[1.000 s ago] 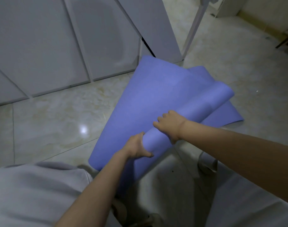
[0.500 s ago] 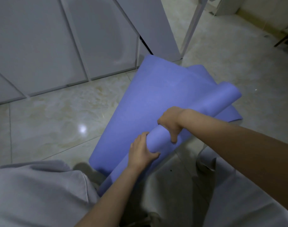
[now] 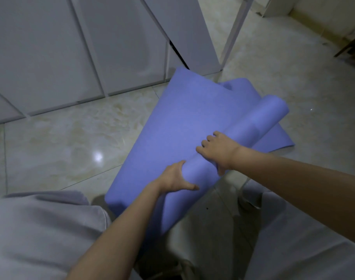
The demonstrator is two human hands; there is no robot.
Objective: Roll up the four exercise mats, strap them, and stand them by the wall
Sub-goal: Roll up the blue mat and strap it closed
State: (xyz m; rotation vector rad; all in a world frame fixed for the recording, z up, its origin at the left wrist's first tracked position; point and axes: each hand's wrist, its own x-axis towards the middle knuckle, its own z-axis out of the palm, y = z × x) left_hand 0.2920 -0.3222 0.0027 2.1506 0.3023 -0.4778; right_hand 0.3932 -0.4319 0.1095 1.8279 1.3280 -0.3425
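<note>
I have both hands on the purple mat point(image 3: 182, 122), which lies on the tiled floor point(image 3: 71, 142) with its flat end reaching toward the white panels point(image 3: 51, 47). The rolled part point(image 3: 263, 122) runs on a slant from just in front of my knees up to the right.

Half a second ago my left hand sat over the top of the roll. Now the left hand point(image 3: 175, 178) has dropped to the near side and grips the roll, thumb along its underside. My right hand point(image 3: 218, 152) has come back on top, fingers curled over the far side and thumb hanging down the near side. The roll looks a little fatter, and its far end sits further along the flat sheet than a second ago.

I read that as one more turn wound in and a fresh grip taken for the next push. Much of the mat is still flat, so strapping is some way off. A second purple layer shows under the far end; I cannot tell whether it is another mat.
</note>
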